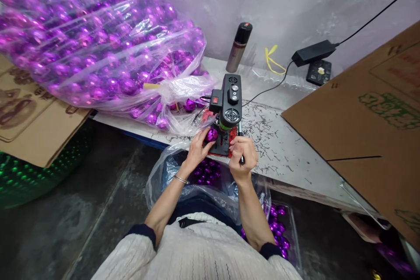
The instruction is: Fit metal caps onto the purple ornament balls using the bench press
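A shiny purple bauble [211,134] is pinched in the fingers of my left hand [197,148], at the left side of a small black bench press [231,103]. My right hand [243,155] is wrapped around the black-ended lever [242,160] at the press's right side. Below the press head lies its dark base plate [219,148], with red patches around it. Whether the bauble touches the press head is hard to tell from here. Under the table edge, in front of my body, an open clear plastic bag [154,183] holds more purple baubles [207,171].
A huge clear bag of purple baubles [98,43] fills the table's left. Behind the press stand a spray can [239,48] and a power adapter [313,52] with its cable. Small dark bits litter the white tabletop [295,153]. A cardboard box [367,113] stands right.
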`<control>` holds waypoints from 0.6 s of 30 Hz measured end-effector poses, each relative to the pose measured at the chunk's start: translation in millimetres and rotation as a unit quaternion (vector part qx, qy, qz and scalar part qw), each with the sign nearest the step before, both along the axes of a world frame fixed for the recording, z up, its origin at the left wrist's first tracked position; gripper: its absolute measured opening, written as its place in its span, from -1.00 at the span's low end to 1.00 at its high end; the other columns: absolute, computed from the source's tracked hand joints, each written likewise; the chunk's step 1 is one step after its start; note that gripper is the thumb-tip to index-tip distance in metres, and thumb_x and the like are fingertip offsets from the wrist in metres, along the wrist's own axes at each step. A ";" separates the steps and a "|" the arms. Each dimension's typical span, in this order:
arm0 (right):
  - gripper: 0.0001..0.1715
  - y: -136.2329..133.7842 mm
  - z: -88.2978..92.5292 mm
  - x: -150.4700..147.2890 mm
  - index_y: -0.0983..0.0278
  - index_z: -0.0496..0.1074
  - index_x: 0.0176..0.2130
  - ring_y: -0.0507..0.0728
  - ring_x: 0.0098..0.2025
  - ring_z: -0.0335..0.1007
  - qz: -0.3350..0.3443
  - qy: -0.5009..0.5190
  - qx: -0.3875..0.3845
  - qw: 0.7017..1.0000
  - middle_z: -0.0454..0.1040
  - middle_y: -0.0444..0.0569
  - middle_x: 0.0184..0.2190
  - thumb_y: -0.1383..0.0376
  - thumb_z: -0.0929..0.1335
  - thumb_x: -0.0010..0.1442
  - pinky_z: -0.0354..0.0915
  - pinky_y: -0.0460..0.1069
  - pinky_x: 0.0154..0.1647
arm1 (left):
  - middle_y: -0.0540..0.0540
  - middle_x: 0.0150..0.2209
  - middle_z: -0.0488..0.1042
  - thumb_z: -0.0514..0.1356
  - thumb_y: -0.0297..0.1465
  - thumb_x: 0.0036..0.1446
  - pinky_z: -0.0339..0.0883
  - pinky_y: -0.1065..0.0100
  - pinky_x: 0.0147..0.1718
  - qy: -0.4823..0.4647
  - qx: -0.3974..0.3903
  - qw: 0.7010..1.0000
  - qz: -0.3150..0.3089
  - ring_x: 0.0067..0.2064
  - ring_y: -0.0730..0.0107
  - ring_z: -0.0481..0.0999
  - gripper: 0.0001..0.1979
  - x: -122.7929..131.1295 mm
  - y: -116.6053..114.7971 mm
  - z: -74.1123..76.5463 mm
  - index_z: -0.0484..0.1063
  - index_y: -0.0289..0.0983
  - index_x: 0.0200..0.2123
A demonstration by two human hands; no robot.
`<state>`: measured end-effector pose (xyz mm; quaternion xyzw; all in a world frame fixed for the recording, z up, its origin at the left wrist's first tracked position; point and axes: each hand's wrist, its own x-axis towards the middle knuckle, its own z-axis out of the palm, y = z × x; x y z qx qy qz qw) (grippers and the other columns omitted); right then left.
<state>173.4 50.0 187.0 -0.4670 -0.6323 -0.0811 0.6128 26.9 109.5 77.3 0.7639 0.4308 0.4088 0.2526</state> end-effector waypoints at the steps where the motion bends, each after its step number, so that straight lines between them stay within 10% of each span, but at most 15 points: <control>1: -0.72 -0.1 0.3 -0.1 0.19 0.32 -0.39 0.05 -0.39 0.41 0.001 0.001 0.000 1.000 0.41 -0.15 -0.48 0.47 0.24 0.32 0.31 -0.03 -0.34 | -0.25 0.19 0.46 0.20 -0.17 0.37 0.43 0.08 0.19 -0.008 -0.012 1.000 0.004 0.20 0.11 0.50 -0.43 -0.6 0.8 -0.1 0.23 -0.16 0.37; 18: -0.72 -0.1 0.3 0.9 0.19 0.33 -0.40 0.05 -0.40 0.43 -0.003 0.000 -0.003 1.000 0.44 -0.14 -0.50 0.46 0.25 0.33 0.32 -0.01 -0.33 | -0.27 0.26 0.44 0.36 -0.10 0.19 0.24 -0.03 0.33 -0.136 -0.125 0.982 0.030 0.30 -0.03 0.42 -0.34 12.0 7.1 8.4 0.36 -0.20 0.29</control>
